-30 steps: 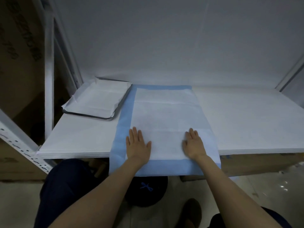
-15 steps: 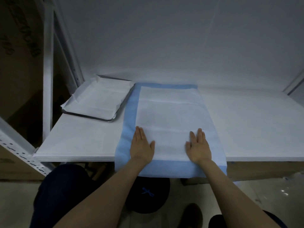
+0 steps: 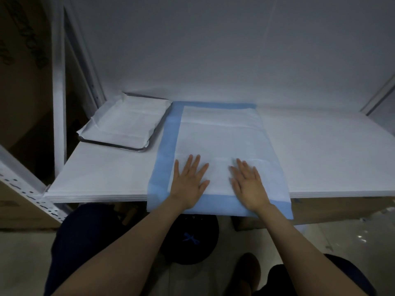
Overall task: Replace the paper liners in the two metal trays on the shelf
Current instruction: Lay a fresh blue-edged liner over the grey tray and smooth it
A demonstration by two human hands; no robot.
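A large white liner sheet with a blue border lies spread on the white shelf, its near edge hanging over the shelf front. My left hand and my right hand both press flat on the sheet's near part, fingers straight and spread. At the back left stands a metal tray lined with white paper whose edges fold over the rim. A second tray is not visible.
White shelf uprights stand at the left, another upright at the back right. A dark round object with a blue mark sits on the floor below the shelf. My knees and a shoe are at the bottom.
Both hands have slid forward a little on the sheet and their fingers have spread; the right hand has drifted toward the left one. The sheet stays flat in place.
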